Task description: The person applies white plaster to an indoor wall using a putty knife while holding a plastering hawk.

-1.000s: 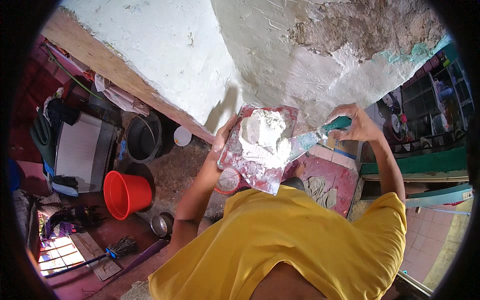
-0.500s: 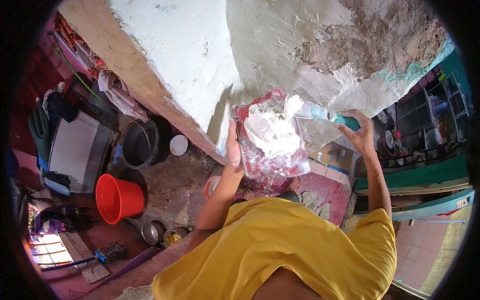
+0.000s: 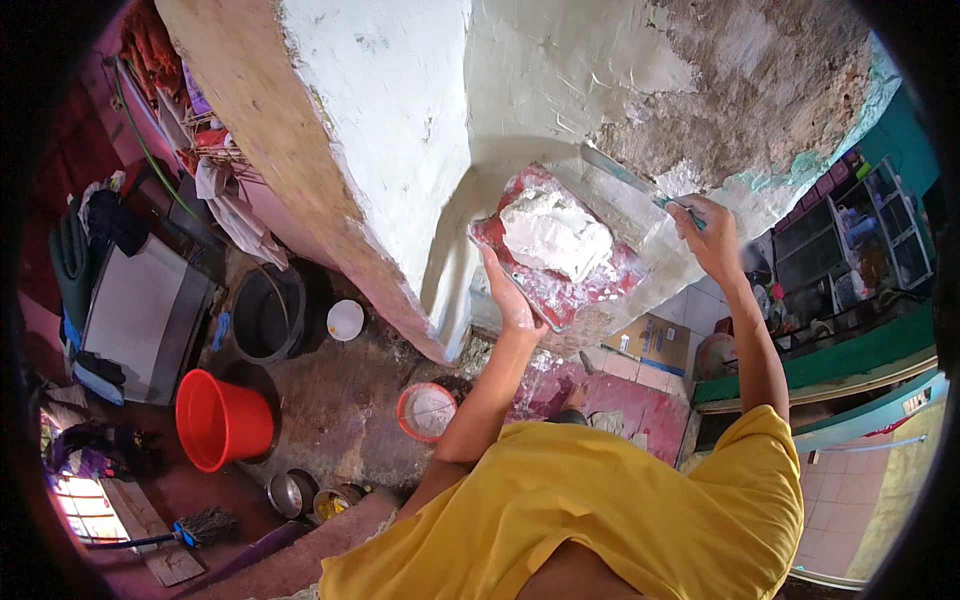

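My left hand (image 3: 516, 303) grips a flat red board (image 3: 628, 272) from its near left side, fingers under it and the thumb along its edge. A thick white heap of putty (image 3: 555, 232) lies on the board, and smears cover its surface. In my right hand (image 3: 712, 242) is a putty knife (image 3: 622, 174), its green handle mostly hidden by my fingers. The long blade points up and left, close to the wall (image 3: 545, 70), just beyond the board; whether it touches the wall I cannot tell. White coating covers much of this wall, while a rough brown patch (image 3: 775, 75) is bare.
On the floor to the left stand a red bucket (image 3: 222, 420), a black bucket (image 3: 268, 315), a white bowl (image 3: 345, 320) and metal pots (image 3: 292, 493). A small pail with white contents (image 3: 428, 411) sits by my left forearm. Shelves (image 3: 860, 235) line the right side.
The putty knife has left the putty heap and swung up and right toward the wall. The board has turned clockwise and shifted slightly right in my left hand.
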A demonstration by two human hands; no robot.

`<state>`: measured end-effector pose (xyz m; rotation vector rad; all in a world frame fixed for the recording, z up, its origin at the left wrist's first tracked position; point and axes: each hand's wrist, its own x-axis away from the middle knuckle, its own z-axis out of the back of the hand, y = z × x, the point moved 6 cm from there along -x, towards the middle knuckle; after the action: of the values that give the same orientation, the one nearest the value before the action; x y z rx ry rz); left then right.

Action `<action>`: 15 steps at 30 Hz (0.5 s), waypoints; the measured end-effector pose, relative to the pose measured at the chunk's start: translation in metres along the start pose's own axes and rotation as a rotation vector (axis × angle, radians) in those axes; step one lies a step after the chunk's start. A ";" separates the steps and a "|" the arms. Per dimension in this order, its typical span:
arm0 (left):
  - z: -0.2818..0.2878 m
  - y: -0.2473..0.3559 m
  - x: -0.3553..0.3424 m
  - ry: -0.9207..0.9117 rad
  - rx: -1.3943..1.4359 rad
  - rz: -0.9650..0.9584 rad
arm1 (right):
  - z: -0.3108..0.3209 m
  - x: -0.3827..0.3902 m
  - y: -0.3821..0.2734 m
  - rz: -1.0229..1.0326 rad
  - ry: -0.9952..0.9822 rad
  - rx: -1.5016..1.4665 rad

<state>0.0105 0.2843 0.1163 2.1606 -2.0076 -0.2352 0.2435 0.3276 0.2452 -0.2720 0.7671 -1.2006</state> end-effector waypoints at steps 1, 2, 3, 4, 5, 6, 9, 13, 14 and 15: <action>0.001 -0.002 -0.001 -0.010 0.000 0.006 | 0.000 -0.005 0.005 -0.013 -0.013 0.013; 0.002 -0.002 -0.001 -0.017 -0.002 0.010 | 0.000 -0.009 0.008 -0.031 -0.017 -0.003; 0.002 -0.003 -0.001 -0.024 -0.004 0.014 | 0.000 -0.012 0.010 -0.050 -0.022 -0.019; 0.002 -0.002 -0.001 -0.008 -0.010 0.014 | 0.001 -0.016 0.013 -0.068 -0.026 -0.034; 0.001 0.000 0.002 0.012 -0.017 0.017 | 0.001 -0.019 0.016 -0.068 -0.027 -0.029; 0.001 0.002 0.004 0.032 -0.024 0.020 | 0.003 -0.022 0.020 -0.067 -0.028 -0.023; 0.000 0.003 0.006 0.008 -0.013 0.024 | 0.009 -0.026 0.020 -0.045 0.026 0.011; 0.003 0.003 0.004 -0.033 0.009 0.011 | 0.022 -0.030 0.030 -0.030 0.061 0.035; 0.004 0.003 0.004 -0.018 -0.003 0.017 | 0.026 -0.028 0.028 -0.061 0.062 0.043; 0.004 0.004 0.005 -0.004 -0.016 0.022 | 0.033 -0.025 0.022 -0.091 0.063 0.050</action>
<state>0.0060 0.2786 0.1130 2.1294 -2.0232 -0.2510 0.2779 0.3520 0.2657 -0.2304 0.7846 -1.3177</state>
